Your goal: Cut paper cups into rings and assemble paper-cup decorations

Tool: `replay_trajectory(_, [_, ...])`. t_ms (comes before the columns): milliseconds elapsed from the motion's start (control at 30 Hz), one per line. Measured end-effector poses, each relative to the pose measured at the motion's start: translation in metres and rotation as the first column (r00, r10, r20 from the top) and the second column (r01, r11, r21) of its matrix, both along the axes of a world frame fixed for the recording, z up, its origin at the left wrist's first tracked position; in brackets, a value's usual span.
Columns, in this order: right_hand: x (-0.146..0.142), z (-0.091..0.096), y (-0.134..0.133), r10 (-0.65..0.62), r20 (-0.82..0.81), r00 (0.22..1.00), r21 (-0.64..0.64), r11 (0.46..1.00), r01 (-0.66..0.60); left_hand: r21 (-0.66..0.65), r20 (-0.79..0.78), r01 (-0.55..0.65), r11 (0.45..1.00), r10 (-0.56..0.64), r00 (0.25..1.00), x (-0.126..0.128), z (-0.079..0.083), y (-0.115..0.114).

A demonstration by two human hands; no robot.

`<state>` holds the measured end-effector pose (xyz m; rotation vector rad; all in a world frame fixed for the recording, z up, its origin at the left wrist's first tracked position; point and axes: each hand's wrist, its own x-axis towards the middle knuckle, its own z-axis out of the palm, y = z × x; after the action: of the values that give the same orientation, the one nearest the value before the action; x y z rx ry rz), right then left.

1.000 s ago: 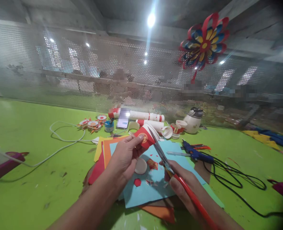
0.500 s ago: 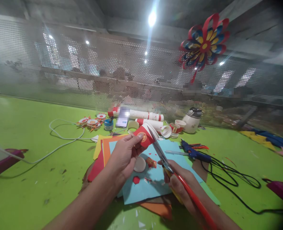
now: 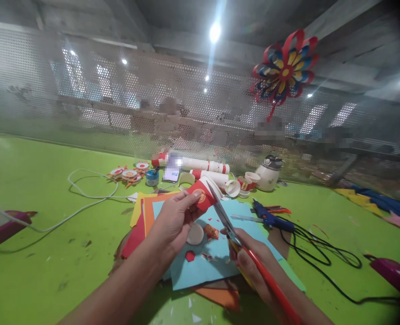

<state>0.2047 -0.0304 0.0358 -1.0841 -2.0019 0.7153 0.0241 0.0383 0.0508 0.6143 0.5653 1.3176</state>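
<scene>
My left hand (image 3: 177, 215) grips a red and white paper cup (image 3: 200, 197), its open white rim tilted to the right. My right hand (image 3: 250, 253) is closed round the handles of a pair of scissors (image 3: 227, 223), one red and one yellow. The blade tips meet the cup's rim. Below both hands lies light blue paper (image 3: 200, 271) on a stack of coloured sheets. On it are a white disc (image 3: 195, 234), a red hexagon (image 3: 190, 256), a red and gold scrap (image 3: 211, 232) and small paper bits.
A blue glue gun (image 3: 270, 216) with a black cord lies to the right. Behind the paper stand a phone (image 3: 171, 174), a blue jar (image 3: 152, 177), paper cups (image 3: 252, 177) and a kettle (image 3: 269, 174). Paper-decorated discs (image 3: 130, 175) and a white cable (image 3: 88, 207) are at left.
The whole view has shifted slightly. My hands hold the cup and scissors in nearly the same pose, blades still at the rim.
</scene>
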Motion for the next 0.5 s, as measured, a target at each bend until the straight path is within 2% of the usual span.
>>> replay_trajectory(300, [0.0042,0.0027,-0.0003,0.049,0.058,0.997,-0.014,0.999,-0.048,0.011,0.01,0.002,1.0,-0.002,1.0,-0.0004,0.0023,-0.0023])
replay_trajectory(433, [0.0041,-0.0012,0.0001,0.034,0.074,0.997,-0.007,0.999,-0.033,0.015,0.022,-0.007,1.0,0.006,1.0,0.0,0.0023,-0.0027])
replay_trajectory(500, [0.0031,-0.0028,-0.0003,-0.016,0.071,0.997,0.036,0.999,0.014,0.018,0.022,-0.002,1.0,0.002,1.0,0.0003,0.0018,-0.0025])
